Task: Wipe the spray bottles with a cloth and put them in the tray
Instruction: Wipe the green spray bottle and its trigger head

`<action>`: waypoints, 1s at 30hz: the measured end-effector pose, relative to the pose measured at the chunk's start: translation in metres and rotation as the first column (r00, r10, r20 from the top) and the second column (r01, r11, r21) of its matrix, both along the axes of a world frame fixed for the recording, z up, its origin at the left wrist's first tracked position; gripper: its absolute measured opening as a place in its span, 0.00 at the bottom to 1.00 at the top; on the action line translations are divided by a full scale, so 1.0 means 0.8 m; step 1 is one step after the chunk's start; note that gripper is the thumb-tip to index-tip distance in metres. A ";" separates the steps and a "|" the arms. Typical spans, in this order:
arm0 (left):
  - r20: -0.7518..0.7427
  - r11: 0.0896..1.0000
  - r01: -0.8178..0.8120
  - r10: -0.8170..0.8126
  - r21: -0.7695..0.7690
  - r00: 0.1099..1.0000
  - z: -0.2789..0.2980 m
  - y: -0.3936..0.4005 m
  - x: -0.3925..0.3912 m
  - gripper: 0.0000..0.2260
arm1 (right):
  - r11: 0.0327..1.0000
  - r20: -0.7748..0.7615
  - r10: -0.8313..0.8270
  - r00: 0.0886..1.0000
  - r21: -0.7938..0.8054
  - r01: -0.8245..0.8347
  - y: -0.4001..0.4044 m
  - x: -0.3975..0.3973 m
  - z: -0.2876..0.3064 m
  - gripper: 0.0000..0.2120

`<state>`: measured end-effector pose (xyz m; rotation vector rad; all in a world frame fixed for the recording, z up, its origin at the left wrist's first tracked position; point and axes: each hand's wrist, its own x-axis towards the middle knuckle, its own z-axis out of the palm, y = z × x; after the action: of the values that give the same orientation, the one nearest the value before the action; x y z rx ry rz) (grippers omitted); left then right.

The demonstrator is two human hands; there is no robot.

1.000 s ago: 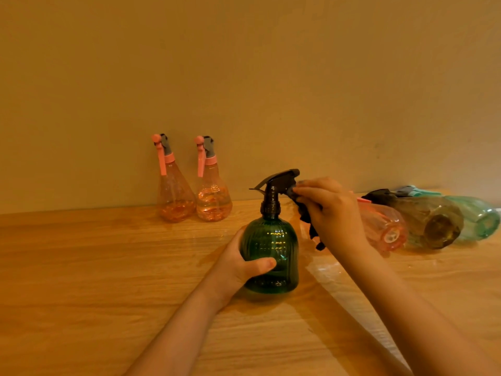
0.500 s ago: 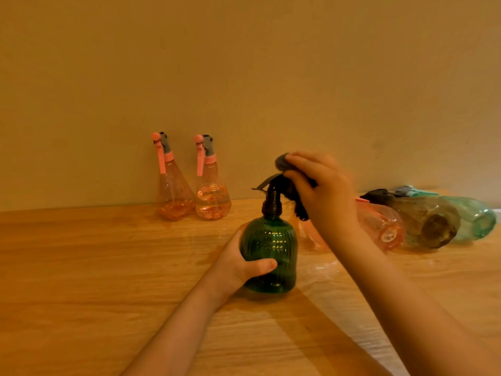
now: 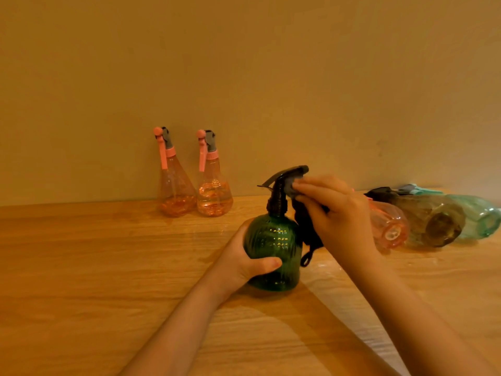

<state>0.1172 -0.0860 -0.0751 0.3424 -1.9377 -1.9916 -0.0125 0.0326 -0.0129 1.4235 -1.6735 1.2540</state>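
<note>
- The green bottle stands upright on the wooden table, just below the middle of the view, its black spray head pointing toward 9 o'clock.
- The left hand grips the round ribbed body of the green bottle from its 9 o'clock side, thumb curled across the front and fingers wrapped behind.
- The right hand comes in from 5 o'clock and clutches a dark cloth, fingers curled round it.
- The fingertips of that hand press the cloth against the back of the spray head, at the bottle's 1 o'clock.
- The rest of the cloth hangs down beside the bottle's 3 o'clock side, touching its shoulder, with a small loop dangling at the lower end.
- Two pink bottles stand upright at 10 o'clock from the green one, close against the wall: the left pink bottle and the right pink bottle, side by side and just about touching, each part filled with liquid.
- At 3 o'clock, three bottles lie on their sides in a row with their bases toward the camera: a clear pink bottle partly hidden behind the right hand, a brown bottle beside it, and a pale teal bottle at the frame's edge.
- A shiny clear sheet lies on the table at 4 o'clock under the right forearm; I cannot tell what it is.
</note>
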 end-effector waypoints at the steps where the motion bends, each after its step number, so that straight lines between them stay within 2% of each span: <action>1: 0.000 1.000 -0.004 0.004 -0.001 1.000 -0.001 0.000 0.000 0.41 | 1.000 -0.015 -0.013 1.000 -0.014 0.013 -0.008 0.004 0.004 0.09; 5: -0.014 0.999 -0.044 0.044 -0.013 0.999 -0.002 -0.001 0.001 0.39 | 0.995 -0.101 0.052 0.993 0.091 -0.043 -0.030 0.020 -0.003 0.08; 8: -0.007 0.998 -0.057 0.056 -0.024 0.998 -0.004 -0.001 0.001 0.38 | 0.989 -0.128 0.098 0.987 0.122 -0.082 -0.013 0.019 -0.015 0.11; 11: -0.001 0.999 -0.034 0.034 -0.020 0.999 -0.004 -0.001 -0.001 0.39 | 0.977 -0.137 0.109 0.985 0.198 -0.081 0.009 0.007 -0.019 0.08; 13: -0.008 0.999 -0.023 0.022 -0.029 1.000 -0.003 -0.001 0.000 0.38 | 0.988 -0.103 0.056 0.993 0.147 -0.041 0.018 -0.002 -0.015 0.08; 17: -0.003 1.000 -0.022 0.022 -0.019 1.000 -0.001 0.000 0.001 0.37 | 0.991 -0.020 -0.110 0.994 -0.083 0.108 0.009 -0.013 0.017 0.08; 22: -0.021 0.999 -0.035 0.034 -0.032 0.999 0.000 0.002 0.000 0.38 | 1.000 -0.201 0.022 0.979 0.008 -0.021 -0.035 0.003 0.009 0.11; 25: -0.019 0.999 -0.018 0.017 -0.045 1.000 0.002 0.001 0.002 0.38 | 0.999 -0.138 -0.043 0.989 -0.026 0.039 -0.030 -0.010 -0.005 0.08; 30: -0.005 0.999 -0.002 0.002 -0.039 1.000 0.002 0.001 0.002 0.38 | 0.985 0.002 -0.170 0.986 -0.027 0.170 -0.004 -0.029 -0.011 0.09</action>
<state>0.1186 -0.0848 -0.0737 0.3290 -1.9704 -1.9486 -0.0357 0.0296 -0.0215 1.2365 -1.7310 1.1769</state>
